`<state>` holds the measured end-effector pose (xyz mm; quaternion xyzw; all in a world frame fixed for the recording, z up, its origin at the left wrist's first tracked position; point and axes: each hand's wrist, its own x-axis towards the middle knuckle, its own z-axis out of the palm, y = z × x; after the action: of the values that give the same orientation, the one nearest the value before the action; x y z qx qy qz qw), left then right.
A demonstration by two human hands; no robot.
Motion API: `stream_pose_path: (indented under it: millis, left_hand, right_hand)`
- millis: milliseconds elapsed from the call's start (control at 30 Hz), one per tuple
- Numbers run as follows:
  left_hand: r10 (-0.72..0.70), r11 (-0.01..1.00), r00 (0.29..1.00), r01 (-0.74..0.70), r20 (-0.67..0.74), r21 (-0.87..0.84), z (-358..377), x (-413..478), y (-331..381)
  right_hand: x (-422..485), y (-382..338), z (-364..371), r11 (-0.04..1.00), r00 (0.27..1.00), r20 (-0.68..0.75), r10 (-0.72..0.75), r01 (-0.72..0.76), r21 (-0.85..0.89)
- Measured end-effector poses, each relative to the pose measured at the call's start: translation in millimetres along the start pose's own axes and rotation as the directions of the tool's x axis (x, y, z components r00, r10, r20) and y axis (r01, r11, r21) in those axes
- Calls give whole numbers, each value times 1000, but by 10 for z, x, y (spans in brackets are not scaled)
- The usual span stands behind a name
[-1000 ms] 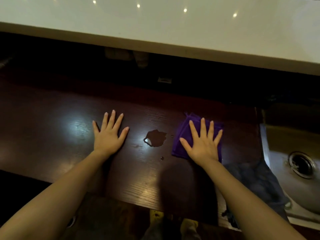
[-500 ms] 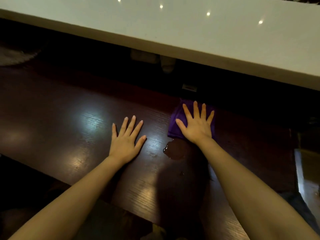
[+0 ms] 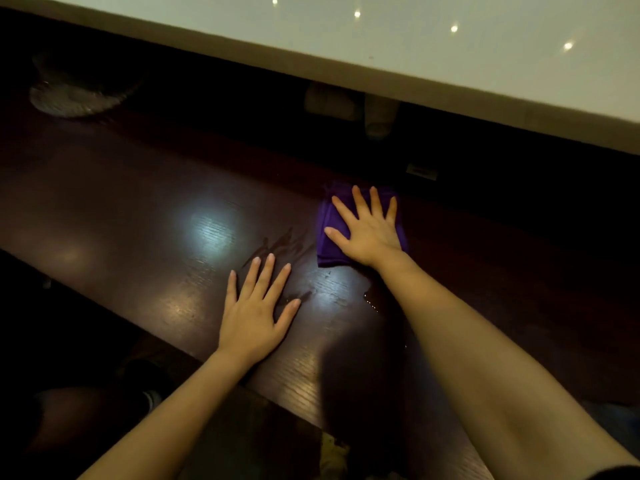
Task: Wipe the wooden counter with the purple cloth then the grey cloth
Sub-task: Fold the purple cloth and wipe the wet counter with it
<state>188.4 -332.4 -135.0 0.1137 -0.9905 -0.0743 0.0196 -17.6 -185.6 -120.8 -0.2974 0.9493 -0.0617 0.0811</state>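
Head view: the purple cloth (image 3: 327,237) lies folded on the wooden counter (image 3: 138,209) toward its far edge, pinned flat under the right hand (image 3: 369,230), whose fingers are spread and not curled around the fabric. Just left of the cloth, wet streaks (image 3: 280,245) smear the wood. Nearer the front edge the left hand (image 3: 254,313) rests palm-down, fingers splayed, holding nothing.

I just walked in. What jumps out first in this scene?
The purple cloth, pinned flat under the right hand near the middle of the dark wooden counter. The left hand rests flat nearer the front edge, with wet streaks between them.
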Motion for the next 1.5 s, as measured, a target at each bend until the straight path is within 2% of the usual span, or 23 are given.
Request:
stream_pose_path:
  millis: [233, 433, 700, 933, 1133, 1333, 1500]
  left_hand:
    - [12, 1000, 1000, -12, -5, 15, 7, -4, -18]
    - [-6, 1000, 1000, 5, -12, -10, 29, -135, 86]
    - [-6, 1000, 1000, 6, 16, -3, 31, -393, 194]
    - [-20, 1000, 999, 20, 34, 13, 1, -422, 241]
    - [-12, 1000, 999, 12, 42, 2, -12, -429, 225]
    - [28, 999, 996, -25, 83, -37, -60, -411, 79]
    - [-76, 997, 996, 78, 46, -28, -133, -514, -357]
  right_hand:
    - [-462, -176, 77, 1000, 1000, -2, -17, 17, 1]
    - [-1094, -4, 121, 1000, 1000, -17, -15, 15, -7]
    - [-2139, 636, 148, 981, 981, -42, 192, -192, -4]
    - [-2642, 370, 265, 944, 942, -52, 330, -329, 33]
    - [-2612, 61, 337, 921, 920, -48, 390, -389, 27]
    - [-2150, -319, 303, 939, 939, -31, 343, -343, 20]
    - [-1473, -638, 275, 965, 965, -29, 261, -260, 27]
